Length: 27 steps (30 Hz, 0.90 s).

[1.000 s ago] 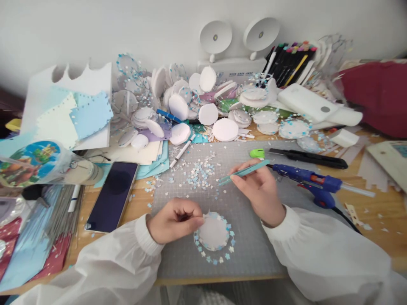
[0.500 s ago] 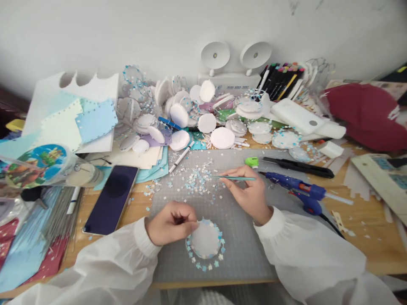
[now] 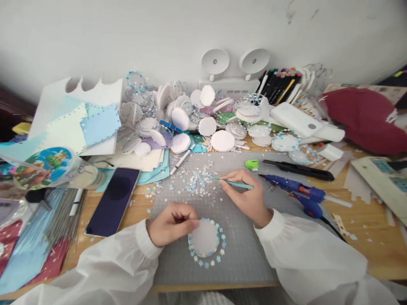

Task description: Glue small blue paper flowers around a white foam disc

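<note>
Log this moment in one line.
left hand: at white disc's edge | right hand: holding teal tweezers | tips: at scattered blue-white pieces

At the lower centre of the frame, the disc [image 3: 205,240] is white, and the ring of small flowers [image 3: 223,245] around it mixes white with pale and brighter blue. The tweezers [image 3: 241,184] at the centre are teal; left of them, the loose flowers [image 3: 197,182] are white and light blue. The mat [image 3: 241,258] is grey with a faint grid. At right, the glue gun [image 3: 291,184] is deep blue with an orange-red patch, the knife [image 3: 302,170] black. The cap [image 3: 362,120] at upper right is maroon with a white mark. At left, one sheet [image 3: 101,127] is light blue, with dark dots along its edge. Both sleeves [image 3: 311,241] are plain white.
</note>
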Each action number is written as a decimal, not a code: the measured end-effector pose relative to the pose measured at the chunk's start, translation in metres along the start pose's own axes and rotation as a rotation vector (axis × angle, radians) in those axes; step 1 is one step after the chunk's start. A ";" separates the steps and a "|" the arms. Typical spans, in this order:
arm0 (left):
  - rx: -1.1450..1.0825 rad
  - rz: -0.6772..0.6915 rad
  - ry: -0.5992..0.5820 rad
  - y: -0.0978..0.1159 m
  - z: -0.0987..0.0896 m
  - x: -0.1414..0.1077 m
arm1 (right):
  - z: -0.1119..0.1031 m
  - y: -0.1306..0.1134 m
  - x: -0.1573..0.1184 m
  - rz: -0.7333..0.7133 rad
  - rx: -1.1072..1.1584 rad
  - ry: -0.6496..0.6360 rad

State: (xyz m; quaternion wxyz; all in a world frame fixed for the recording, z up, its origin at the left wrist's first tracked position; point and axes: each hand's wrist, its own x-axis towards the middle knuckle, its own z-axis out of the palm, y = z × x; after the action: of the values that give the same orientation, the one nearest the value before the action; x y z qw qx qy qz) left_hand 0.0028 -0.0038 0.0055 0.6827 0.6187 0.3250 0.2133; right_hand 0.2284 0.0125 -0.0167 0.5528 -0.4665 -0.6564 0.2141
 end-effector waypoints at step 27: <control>0.030 0.001 -0.045 -0.003 0.003 0.002 | 0.000 0.003 -0.001 0.035 -0.069 0.049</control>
State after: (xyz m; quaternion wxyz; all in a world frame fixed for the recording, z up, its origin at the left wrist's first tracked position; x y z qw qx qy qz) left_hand 0.0064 -0.0049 0.0019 0.6804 0.6337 0.3124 0.1945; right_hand 0.2294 0.0137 -0.0198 0.5484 -0.5018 -0.6416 0.1894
